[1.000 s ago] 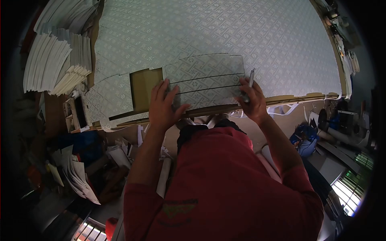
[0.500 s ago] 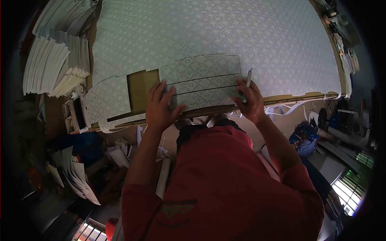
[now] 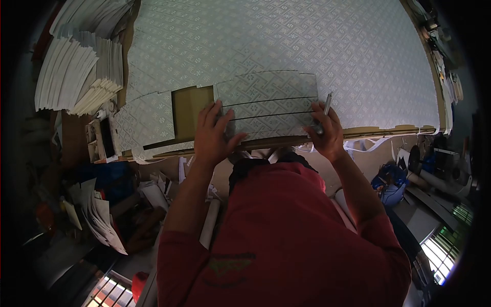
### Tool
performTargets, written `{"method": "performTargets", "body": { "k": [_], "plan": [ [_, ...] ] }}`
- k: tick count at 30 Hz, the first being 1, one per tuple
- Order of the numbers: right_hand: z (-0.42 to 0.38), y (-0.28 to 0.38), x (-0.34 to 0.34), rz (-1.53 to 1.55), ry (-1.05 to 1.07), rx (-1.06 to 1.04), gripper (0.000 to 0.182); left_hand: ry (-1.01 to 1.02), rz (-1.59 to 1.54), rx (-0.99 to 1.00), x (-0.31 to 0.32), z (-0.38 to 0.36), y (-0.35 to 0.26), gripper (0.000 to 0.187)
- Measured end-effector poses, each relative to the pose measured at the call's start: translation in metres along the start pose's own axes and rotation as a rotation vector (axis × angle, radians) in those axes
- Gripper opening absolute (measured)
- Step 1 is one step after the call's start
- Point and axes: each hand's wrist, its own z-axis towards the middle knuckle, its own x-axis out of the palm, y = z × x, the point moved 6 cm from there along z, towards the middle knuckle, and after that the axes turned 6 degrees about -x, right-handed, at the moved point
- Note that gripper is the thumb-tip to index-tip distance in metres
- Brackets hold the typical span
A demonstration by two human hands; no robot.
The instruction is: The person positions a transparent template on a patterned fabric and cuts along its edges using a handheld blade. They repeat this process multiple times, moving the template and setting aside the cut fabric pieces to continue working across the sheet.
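My left hand [image 3: 212,137] rests with spread fingers on the left ends of patterned strips [image 3: 271,123] near the table's front edge. Dark cut lines separate these strips, which lie side by side. At their right ends, my right hand [image 3: 328,134] is closed around a slim silver cutter knife [image 3: 328,104], its tip pointing away from me. The fingertips of that hand touch the strips. Beyond them spreads a large pale sheet [image 3: 266,36] with a woven geometric pattern. Left of the strips, a rectangular cut-out bares the brown board [image 3: 192,113].
Stacks of white sheets [image 3: 64,77] stand at the table's left. A small wooden box [image 3: 96,140] sits by the left front corner. White offcuts [image 3: 371,144] hang under the front edge. A blue bundle [image 3: 389,181] and machine parts lie at the right.
The view has shifted slightly, so table and hands appear a little further right. Both hands keep nearly the same places on the strips, and the knife stays in my right hand.
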Motion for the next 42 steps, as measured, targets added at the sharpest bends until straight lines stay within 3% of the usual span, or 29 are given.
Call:
{"method": "performTargets", "body": {
  "k": [42],
  "plan": [
    [-0.0006,-0.0035,-0.0013,0.009,-0.006,0.046,0.051,0.031,0.021,0.000,0.0033,0.0006,-0.0009,0.071]
  ]
}}
